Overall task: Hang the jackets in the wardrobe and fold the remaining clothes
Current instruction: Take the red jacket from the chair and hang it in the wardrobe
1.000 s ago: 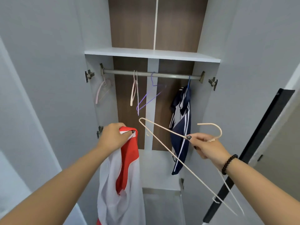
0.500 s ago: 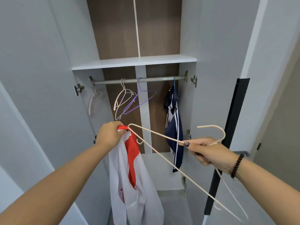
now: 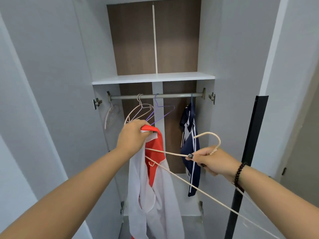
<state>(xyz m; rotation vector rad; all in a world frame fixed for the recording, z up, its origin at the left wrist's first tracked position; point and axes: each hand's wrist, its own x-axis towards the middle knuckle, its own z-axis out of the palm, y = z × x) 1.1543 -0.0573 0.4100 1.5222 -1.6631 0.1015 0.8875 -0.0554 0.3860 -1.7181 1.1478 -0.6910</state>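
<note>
Open wardrobe [image 3: 51,83] up front, navy jacket [image 3: 190,152] already hanging on the rail [image 3: 172,96]. Left hand [image 3: 132,137] has its fingers clamped on the red-and-white jacket [image 3: 155,187] collar, held up below the rail. Right hand [image 3: 211,161] pinches a beige hanger [image 3: 172,154] whose tip pokes into that jacket.

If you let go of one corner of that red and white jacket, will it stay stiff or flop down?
The red and white jacket probably flops: it hangs in loose folds below the left hand. It seems light, since one hand holds it up.
</note>
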